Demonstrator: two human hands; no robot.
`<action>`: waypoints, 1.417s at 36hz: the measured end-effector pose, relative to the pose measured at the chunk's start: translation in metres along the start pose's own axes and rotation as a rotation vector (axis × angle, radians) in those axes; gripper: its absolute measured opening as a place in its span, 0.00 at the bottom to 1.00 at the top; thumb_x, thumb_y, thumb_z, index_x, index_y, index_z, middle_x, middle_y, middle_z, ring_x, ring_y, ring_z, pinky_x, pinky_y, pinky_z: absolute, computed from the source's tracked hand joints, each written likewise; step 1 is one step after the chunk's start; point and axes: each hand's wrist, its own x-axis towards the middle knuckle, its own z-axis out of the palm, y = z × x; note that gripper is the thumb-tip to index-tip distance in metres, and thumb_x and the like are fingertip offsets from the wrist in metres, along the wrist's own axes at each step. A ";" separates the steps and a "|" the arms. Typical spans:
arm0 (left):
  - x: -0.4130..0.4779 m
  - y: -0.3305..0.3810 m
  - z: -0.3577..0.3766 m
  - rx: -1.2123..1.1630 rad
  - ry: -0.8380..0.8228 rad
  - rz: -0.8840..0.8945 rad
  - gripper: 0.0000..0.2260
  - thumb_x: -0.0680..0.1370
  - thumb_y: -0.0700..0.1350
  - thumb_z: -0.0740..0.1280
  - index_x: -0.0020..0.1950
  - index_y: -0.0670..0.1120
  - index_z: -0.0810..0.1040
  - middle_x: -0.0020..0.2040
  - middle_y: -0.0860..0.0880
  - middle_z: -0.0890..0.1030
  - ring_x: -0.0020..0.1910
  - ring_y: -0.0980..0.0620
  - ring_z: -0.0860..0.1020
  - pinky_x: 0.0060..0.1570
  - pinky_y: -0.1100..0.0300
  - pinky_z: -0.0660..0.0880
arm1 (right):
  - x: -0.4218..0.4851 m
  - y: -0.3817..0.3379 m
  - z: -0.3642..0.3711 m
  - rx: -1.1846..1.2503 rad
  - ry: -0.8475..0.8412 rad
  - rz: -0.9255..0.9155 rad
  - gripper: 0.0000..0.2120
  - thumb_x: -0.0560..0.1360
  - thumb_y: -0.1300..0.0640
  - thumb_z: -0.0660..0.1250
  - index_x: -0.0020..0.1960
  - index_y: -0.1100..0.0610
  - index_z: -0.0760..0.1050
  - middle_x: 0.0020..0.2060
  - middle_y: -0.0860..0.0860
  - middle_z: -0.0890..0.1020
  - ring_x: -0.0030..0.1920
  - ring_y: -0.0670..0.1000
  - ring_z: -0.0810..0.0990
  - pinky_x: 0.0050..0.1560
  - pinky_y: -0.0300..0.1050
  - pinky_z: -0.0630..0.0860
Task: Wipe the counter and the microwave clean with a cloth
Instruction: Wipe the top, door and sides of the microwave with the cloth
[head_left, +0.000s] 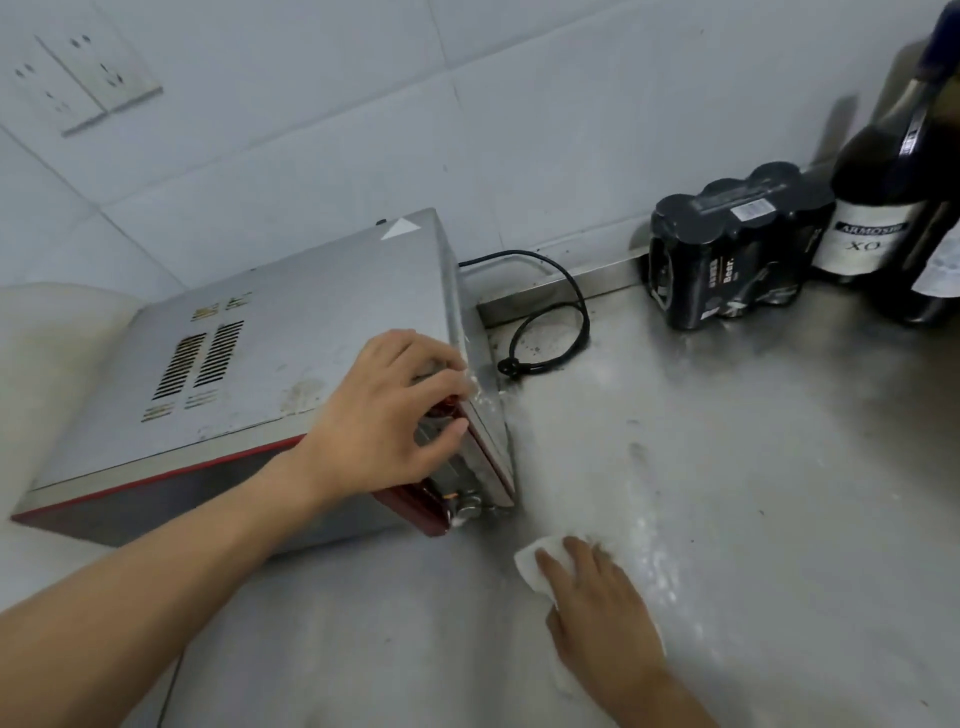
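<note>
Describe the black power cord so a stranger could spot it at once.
Find the silver microwave on the steel counter. Right of it, near the wall, lies the power cord. Unlike the blocky beer pack beyond, it is a thin knotted loop.

Left hand (387, 415) grips microwave (270, 364) front corner | right hand (605, 616) presses white cloth (530, 564) flat on steel counter (753, 493) | beer pack (732, 244), bottle (878, 208) behind

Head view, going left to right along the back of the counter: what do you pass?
microwave → black power cord → wrapped pack of beer cans → dark bottle
</note>
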 end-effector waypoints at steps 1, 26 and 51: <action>0.001 0.001 -0.001 -0.006 -0.013 -0.009 0.11 0.77 0.51 0.71 0.54 0.46 0.83 0.58 0.48 0.80 0.58 0.46 0.77 0.66 0.51 0.68 | 0.005 0.004 0.002 0.010 0.010 0.002 0.34 0.56 0.55 0.79 0.62 0.53 0.77 0.57 0.61 0.80 0.51 0.64 0.82 0.51 0.55 0.83; 0.004 0.003 -0.002 0.046 -0.106 -0.065 0.12 0.77 0.51 0.70 0.50 0.43 0.84 0.61 0.45 0.81 0.59 0.42 0.77 0.62 0.46 0.70 | 0.076 0.024 0.001 0.157 0.075 0.079 0.31 0.61 0.57 0.81 0.63 0.52 0.80 0.58 0.57 0.78 0.51 0.59 0.77 0.50 0.56 0.79; 0.006 -0.001 -0.001 -0.056 -0.075 -0.099 0.10 0.75 0.50 0.75 0.48 0.45 0.86 0.58 0.45 0.83 0.56 0.43 0.80 0.64 0.44 0.70 | 0.272 0.013 0.006 -0.025 -0.006 0.030 0.19 0.76 0.64 0.65 0.65 0.55 0.75 0.64 0.59 0.71 0.58 0.64 0.70 0.58 0.57 0.72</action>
